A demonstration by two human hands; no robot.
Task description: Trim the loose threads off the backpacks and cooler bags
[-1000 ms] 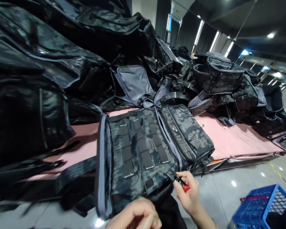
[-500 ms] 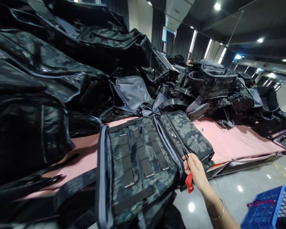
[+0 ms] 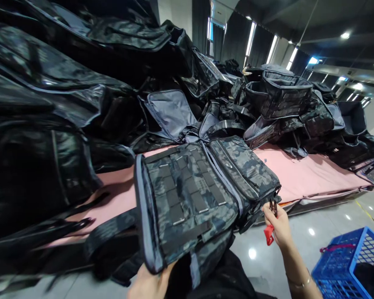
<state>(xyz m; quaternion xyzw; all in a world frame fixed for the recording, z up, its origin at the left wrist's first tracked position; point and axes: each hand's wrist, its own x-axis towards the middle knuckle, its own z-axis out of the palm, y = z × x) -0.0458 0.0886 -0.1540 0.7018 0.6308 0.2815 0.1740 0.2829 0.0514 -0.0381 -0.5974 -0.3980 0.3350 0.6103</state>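
Note:
A dark camouflage backpack [image 3: 190, 187] lies opened on the pink-covered table, its webbed panel on the left and its zipped pocket panel on the right. My left hand [image 3: 151, 282] grips its near left corner, with the fingertips hidden behind the edge. Just off the near right corner, my right hand [image 3: 277, 226] is closed around small black thread snips [image 3: 273, 208], blades pointing up. A red strip [image 3: 268, 234] hangs from that hand.
Black bags are heaped on the left [image 3: 28, 166] and along the back [image 3: 277, 95]. Pink cloth [image 3: 308, 174] covers the table. A blue plastic crate [image 3: 339, 257] with dark items inside stands on the shiny floor at lower right.
My left hand has come into view at the backpack's near left corner. My right hand, with the snips, has moved right and off the pocket panel. The backpack has shifted slightly.

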